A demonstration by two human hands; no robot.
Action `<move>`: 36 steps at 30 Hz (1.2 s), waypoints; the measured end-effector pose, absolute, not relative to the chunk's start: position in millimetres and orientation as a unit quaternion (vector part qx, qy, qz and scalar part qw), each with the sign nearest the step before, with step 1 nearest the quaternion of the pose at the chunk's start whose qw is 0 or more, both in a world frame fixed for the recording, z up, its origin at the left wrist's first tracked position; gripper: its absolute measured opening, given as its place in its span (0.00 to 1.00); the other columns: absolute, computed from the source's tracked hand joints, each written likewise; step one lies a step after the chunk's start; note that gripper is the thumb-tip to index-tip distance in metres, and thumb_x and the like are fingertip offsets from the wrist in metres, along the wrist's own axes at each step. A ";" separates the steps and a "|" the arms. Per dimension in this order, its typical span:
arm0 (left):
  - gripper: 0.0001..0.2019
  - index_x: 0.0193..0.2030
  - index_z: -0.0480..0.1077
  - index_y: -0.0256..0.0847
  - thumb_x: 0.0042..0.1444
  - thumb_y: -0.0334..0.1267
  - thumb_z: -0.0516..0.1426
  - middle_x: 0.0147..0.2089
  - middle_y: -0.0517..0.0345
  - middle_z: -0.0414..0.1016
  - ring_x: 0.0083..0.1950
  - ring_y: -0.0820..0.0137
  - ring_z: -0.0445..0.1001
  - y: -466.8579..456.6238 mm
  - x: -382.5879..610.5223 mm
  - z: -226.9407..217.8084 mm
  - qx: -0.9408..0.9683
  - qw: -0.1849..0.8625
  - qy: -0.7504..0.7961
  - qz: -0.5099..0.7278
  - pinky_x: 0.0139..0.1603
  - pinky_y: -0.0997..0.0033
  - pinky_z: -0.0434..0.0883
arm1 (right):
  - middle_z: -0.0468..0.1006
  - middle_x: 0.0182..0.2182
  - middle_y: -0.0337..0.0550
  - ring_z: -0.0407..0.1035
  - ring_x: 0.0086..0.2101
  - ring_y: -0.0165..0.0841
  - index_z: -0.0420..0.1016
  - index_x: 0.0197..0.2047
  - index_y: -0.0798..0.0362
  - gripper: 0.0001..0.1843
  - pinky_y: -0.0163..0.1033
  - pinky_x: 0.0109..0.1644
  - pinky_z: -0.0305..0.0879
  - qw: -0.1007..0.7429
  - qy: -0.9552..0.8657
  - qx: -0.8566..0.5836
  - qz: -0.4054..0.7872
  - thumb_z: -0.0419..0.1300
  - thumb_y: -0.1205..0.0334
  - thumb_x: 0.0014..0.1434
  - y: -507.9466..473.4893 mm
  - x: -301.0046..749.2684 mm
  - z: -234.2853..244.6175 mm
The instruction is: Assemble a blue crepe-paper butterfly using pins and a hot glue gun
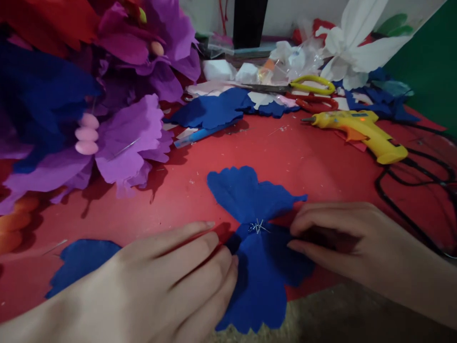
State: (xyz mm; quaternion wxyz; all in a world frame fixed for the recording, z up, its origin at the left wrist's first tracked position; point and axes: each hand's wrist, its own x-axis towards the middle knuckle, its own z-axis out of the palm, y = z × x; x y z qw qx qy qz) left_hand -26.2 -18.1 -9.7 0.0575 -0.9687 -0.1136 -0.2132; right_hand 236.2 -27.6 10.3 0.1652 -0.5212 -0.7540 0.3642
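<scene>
Head view: we find the blue cut-out [262, 281] on the red tabletop [282, 150], between the left hand [171, 271], fingers together, and the right hand [342, 238], thumb near forefinger; in dim light, whether either pinches it we cannot tell.

"Anything hidden?"
"The left hand [178, 281] covers part of the blue flower [255, 286] and of the loose blue piece [84, 262]."
"Cut off?"
"Red petals [50, 24], at the top; black cable [379, 183], at the right."

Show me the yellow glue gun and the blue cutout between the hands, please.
Yellow glue gun [374, 135]: head view, on its upper handle.
Blue cutout [260, 252]: head view, near its middle.
</scene>
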 end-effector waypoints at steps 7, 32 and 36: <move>0.16 0.49 0.73 0.35 0.61 0.29 0.46 0.47 0.53 0.80 0.49 0.64 0.76 -20.6 -28.0 -17.8 -0.968 0.017 -0.121 -0.219 0.62 0.62 0.68 | 0.77 0.23 0.33 0.69 0.22 0.23 0.74 0.28 0.51 0.05 0.27 0.26 0.65 0.186 -0.766 -0.518 0.332 0.60 0.68 0.54 -30.4 233.5 8.7; 0.17 0.46 0.72 0.40 0.64 0.28 0.43 0.41 0.59 0.81 0.48 0.69 0.76 -13.8 -26.7 -17.6 -0.962 -0.002 -0.158 -0.222 0.71 0.64 0.56 | 0.79 0.25 0.34 0.71 0.23 0.25 0.74 0.30 0.50 0.05 0.29 0.26 0.65 0.170 -0.785 -0.525 0.281 0.58 0.66 0.56 -32.4 233.8 2.7; 0.17 0.44 0.73 0.43 0.65 0.30 0.43 0.38 0.62 0.80 0.43 0.71 0.77 -11.7 -24.9 -16.6 -0.961 -0.018 -0.160 -0.226 0.71 0.66 0.53 | 0.78 0.25 0.35 0.71 0.23 0.25 0.74 0.30 0.50 0.05 0.29 0.25 0.65 0.170 -0.787 -0.523 0.281 0.58 0.66 0.56 -32.0 234.1 3.6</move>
